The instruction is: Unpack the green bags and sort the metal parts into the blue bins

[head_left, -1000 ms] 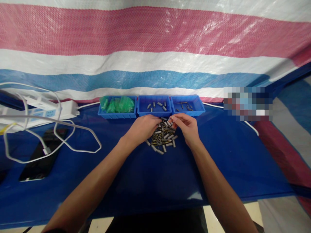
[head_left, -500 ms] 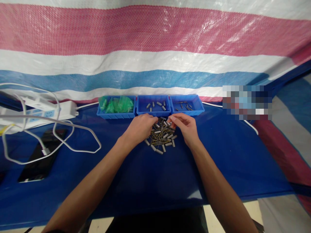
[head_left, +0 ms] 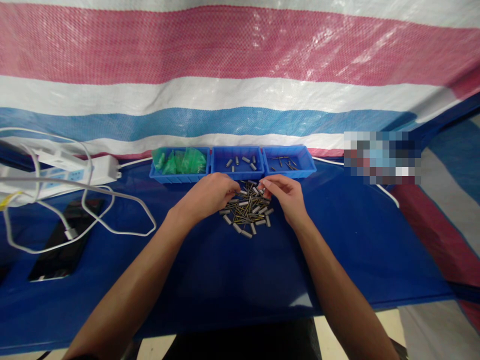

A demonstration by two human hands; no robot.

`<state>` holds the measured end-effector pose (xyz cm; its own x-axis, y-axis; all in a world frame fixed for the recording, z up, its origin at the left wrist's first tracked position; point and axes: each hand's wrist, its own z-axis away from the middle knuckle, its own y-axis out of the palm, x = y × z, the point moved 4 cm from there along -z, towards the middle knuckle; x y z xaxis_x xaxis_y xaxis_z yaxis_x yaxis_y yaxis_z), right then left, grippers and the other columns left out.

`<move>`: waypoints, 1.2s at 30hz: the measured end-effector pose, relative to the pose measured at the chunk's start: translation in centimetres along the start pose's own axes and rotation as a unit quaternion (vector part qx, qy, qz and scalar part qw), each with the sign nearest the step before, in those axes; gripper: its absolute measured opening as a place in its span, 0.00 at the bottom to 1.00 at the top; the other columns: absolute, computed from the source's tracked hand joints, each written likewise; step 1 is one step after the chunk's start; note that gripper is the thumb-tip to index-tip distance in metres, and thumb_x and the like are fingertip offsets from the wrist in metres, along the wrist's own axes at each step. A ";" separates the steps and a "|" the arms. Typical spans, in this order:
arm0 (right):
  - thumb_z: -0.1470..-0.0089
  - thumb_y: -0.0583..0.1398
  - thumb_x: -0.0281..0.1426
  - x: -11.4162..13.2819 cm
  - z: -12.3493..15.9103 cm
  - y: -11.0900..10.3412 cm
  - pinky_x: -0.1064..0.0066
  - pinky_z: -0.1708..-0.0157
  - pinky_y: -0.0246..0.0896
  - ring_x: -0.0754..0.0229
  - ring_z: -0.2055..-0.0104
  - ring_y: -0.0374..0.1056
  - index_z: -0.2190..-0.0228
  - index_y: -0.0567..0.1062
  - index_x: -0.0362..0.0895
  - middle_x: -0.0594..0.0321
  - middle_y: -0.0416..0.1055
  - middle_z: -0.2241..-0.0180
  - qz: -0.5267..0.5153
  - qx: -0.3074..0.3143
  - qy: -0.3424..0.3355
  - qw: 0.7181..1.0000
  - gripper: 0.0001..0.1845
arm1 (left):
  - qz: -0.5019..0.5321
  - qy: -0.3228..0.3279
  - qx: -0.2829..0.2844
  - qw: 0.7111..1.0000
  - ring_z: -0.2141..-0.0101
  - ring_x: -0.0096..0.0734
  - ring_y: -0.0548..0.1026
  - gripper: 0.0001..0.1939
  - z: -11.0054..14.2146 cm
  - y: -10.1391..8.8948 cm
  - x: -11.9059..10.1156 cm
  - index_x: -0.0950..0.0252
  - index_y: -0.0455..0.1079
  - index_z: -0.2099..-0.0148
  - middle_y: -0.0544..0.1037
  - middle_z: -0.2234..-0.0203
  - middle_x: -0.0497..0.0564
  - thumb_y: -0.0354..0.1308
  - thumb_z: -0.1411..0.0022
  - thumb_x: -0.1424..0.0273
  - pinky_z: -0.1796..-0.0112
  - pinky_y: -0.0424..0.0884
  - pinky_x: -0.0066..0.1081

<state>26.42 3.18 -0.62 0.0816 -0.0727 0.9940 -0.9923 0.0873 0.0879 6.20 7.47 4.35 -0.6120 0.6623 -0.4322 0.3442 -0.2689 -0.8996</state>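
Glare on the striped sheet, dimmer table below

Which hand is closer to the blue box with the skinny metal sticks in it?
Right. The right hand is just in front of that blue box; the left hand is farther off, at the left side of the metal pile.

Left fingers, right fingers at metal-parts pile.

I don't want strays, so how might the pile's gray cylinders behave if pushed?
The gray cylinders look round-sided, so they may roll. Their metallic sheen suggests they're stiff. Those lying around the pile's near edge could scatter easily.
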 end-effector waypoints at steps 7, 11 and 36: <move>0.47 0.71 0.43 -0.2 0.0 0.2 0.69 0.71 0.69 0.63 0.74 0.71 0.67 0.84 0.47 0.62 0.81 0.70 0.012 0.003 0.003 1.000 0.13 | 0.107 0.005 -0.081 0.991 0.64 0.35 0.82 0.10 0.1 -2.0 -0.6 0.63 0.82 0.60 0.85 0.65 0.52 0.60 0.33 0.67 0.57 0.75 0.30; 0.48 0.72 0.42 -0.1 0.4 0.5 0.67 0.67 0.72 0.60 0.69 0.75 0.62 0.84 0.49 0.62 0.82 0.66 0.007 0.047 0.003 0.999 0.14 | 0.189 -0.050 -0.141 0.970 0.68 0.33 0.80 0.16 -0.1 -1.6 -1.0 0.65 0.81 0.63 0.84 0.69 0.52 0.61 0.33 0.59 0.63 0.76 0.28; 0.54 0.75 0.42 -0.6 0.3 0.1 0.67 0.69 0.72 0.60 0.71 0.74 0.66 0.85 0.50 0.64 0.82 0.70 -0.028 0.006 0.031 0.999 0.14 | 0.276 -0.063 -0.120 0.952 0.68 0.33 0.81 0.10 -0.4 -0.7 -1.2 0.66 0.82 0.64 0.84 0.69 0.52 0.67 0.39 0.64 0.62 0.79 0.29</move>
<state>26.25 2.99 -1.23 0.1415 -0.0150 0.9898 -0.9872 0.0725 0.1422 6.96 7.11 5.51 -0.3662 0.3741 -0.8520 0.7809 -0.3743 -0.5000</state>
